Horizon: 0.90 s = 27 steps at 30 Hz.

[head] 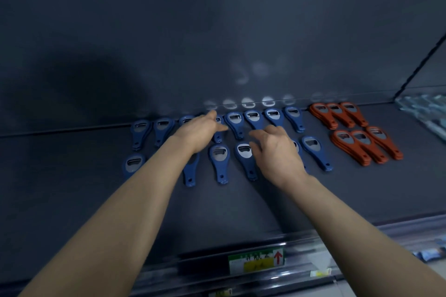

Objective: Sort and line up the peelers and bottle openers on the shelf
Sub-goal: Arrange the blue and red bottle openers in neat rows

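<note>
1. Green-and-yellow label [255,261] with a red arrow, at 6 o'clock on the front rail [301,245].
2. Small yellow tag [321,273] at 5 o'clock.
3. Pale packaged goods [424,108] at 3 o'clock, blurred.
4. Dark back panel [217,19] at 12 o'clock.

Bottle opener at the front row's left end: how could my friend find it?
On the dark shelf, blue openers lie in two rows, left of the orange stacks. Take the front row's leftmost blue opener: only its metal-lined head shows, its handle hidden under the left forearm.
</note>
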Motion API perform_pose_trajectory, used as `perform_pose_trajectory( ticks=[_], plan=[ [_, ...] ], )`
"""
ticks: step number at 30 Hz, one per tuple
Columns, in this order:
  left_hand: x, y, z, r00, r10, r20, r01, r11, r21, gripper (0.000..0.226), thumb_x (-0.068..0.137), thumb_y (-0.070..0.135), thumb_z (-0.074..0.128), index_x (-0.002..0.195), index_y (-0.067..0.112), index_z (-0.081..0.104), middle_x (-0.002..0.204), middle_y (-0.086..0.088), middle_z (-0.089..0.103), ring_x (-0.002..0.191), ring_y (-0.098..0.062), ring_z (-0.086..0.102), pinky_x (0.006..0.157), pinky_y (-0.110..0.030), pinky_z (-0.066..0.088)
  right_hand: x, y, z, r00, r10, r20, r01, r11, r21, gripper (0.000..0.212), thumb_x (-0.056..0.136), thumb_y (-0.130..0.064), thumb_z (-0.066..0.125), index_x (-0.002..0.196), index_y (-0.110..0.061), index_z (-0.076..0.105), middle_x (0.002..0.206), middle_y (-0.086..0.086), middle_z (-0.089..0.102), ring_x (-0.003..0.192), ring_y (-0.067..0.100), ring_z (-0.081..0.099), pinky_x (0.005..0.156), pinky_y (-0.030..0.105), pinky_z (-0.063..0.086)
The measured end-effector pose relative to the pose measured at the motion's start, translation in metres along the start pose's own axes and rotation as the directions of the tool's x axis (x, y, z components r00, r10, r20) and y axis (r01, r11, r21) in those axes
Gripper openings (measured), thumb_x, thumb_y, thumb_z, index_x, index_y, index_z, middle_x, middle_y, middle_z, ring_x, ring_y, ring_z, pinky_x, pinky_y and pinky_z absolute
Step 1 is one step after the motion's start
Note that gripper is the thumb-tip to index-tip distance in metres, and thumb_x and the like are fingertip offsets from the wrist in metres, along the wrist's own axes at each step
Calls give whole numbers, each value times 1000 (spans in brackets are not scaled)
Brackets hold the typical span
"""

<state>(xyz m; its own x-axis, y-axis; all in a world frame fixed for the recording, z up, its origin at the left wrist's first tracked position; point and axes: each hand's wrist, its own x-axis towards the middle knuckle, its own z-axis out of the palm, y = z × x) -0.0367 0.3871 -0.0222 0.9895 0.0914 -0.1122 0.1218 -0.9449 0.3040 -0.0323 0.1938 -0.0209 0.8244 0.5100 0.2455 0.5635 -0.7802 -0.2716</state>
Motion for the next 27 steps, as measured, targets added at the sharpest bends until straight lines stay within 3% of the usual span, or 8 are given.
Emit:
perform_pose_trajectory(
  ticks=[2, 4, 8, 12, 16, 20, 24, 27],
  plan=[
    [0, 0, -1, 999, -39, 33, 42, 995, -91, 10, 95, 18, 44, 102, 19, 50, 125, -6, 52, 113, -25, 48, 87, -38, 42, 8, -1, 1, 1000, -21, 10, 21, 1000, 11, 27, 97, -18, 44, 115, -9, 61, 100, 10, 56, 102, 26, 46, 73, 22, 29],
    [1, -2, -1, 1000, -3, 11, 4, 995, -103, 14, 92, 31, 44, 82, 22, 42, 117, -4, 58, 105, -23, 51, 80, -39, 42, 13, -2, 3, 999, -37, 28, 36, 999, 28, 28, 97, -18, 44, 117, -8, 61, 101, 11, 57, 103, 27, 46, 78, 25, 35],
    [3, -1, -1, 997, -78, 2, 77, 976, -205, 25, 94, 36, 46, 74, 24, 37, 85, -1, 50, 76, -16, 48, 55, -32, 28, 22, -7, 6, 997, -52, 51, 49, 997, 51, 25, 96, -15, 45, 111, -5, 63, 96, 12, 57, 101, 28, 47, 76, 27, 37],
    [4, 1, -1, 996, -92, 10, 92, 972, -218, 26, 96, 38, 43, 76, 22, 38, 81, -1, 47, 68, -14, 43, 54, -33, 25, 34, -15, 6, 993, -67, 95, 60, 996, 71, 20, 94, -10, 43, 78, -8, 54, 76, 5, 43, 82, 25, 43, 64, 27, 30],
    [1, -6, -4, 998, -40, -38, 33, 986, -161, 19, 96, 11, 42, 109, 16, 55, 100, -7, 52, 84, -24, 50, 67, -31, 35, 45, -27, 11, 982, -40, 184, 30, 998, 55, 16, 92, -6, 44, 79, -7, 53, 71, 7, 46, 74, 26, 43, 59, 30, 35],
    [-2, -5, -9, 963, -82, -257, 16, 968, -249, 35, 85, -12, 43, 109, 3, 63, 102, -12, 60, 93, -26, 58, 84, -38, 49, 59, -38, 17, 965, 11, 261, -18, 1000, 25, 11, 90, -6, 47, 80, -7, 49, 80, 12, 53, 76, 30, 50, 59, 29, 35],
    [1, 4, -3, 943, -284, -174, 197, 898, -394, 30, 82, -14, 42, 86, 10, 59, 84, -13, 56, 76, -22, 57, 76, -41, 52, 64, -44, 23, 952, 56, 302, -64, 998, 18, 4, 88, 0, 50, 89, -4, 52, 99, 17, 59, 90, 33, 56, 64, 30, 39],
    [4, 8, 0, 925, -358, -124, 292, 882, -370, 27, 82, -12, 47, 67, 11, 47, 76, -7, 49, 78, -24, 55, 68, -37, 50, 66, -45, 24, 943, 113, 314, -138, 989, 59, 18, 87, 4, 48, 73, -7, 41, 99, 19, 58, 81, 29, 53, 64, 30, 41]
  ],
)
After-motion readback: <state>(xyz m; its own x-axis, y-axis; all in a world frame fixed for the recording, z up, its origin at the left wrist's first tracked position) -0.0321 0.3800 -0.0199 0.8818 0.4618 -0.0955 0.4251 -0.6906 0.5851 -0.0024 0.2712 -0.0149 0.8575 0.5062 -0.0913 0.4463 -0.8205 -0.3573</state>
